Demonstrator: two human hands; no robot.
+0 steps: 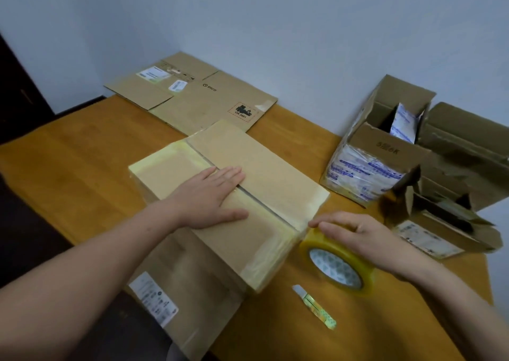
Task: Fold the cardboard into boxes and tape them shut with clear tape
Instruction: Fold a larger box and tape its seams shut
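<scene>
A folded cardboard box (264, 167) stands in the middle of the wooden table (68, 167), its two top flaps closed with a seam running between them. My left hand (212, 195) lies flat on the near flap, fingers straight, pressing across the seam. My right hand (358, 234) grips a roll of clear tape (338, 267) at the box's right end, fingers curled over the roll, fingertips next to the seam's end. Old yellowish tape shows on the box's edges.
A flattened box (203, 98) lies at the back against the wall. Another flat cardboard piece (187, 291) lies under the box near me. A small utility knife (314, 305) sits in front of the tape. Open boxes (385, 145) with packets stand at the right.
</scene>
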